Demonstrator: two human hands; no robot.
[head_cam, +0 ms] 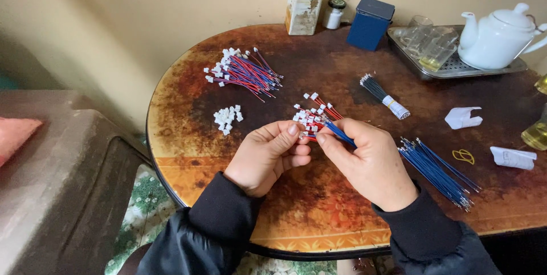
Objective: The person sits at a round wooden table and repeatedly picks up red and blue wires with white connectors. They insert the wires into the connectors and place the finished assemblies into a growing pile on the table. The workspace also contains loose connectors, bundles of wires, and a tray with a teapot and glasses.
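Observation:
My left hand (268,155) pinches a small white connector with red wires at its fingertips, just above a small cluster of red-wired white connectors (313,113) on the round table (188,115). My right hand (367,158) grips a thin blue wire (342,134) and holds its tip against that connector. Both hands meet near the table's middle. A loose pile of white connector housings (228,118) lies to the left of my left hand. A bundle of blue wires (436,169) lies to the right of my right hand.
A larger heap of red-and-blue wired connectors (245,70) lies at the far left. A black wire bundle (383,95), paper scraps, a yellow rubber band (463,155), two tins, a small jar, a tray with glasses and a white teapot (494,36) stand behind.

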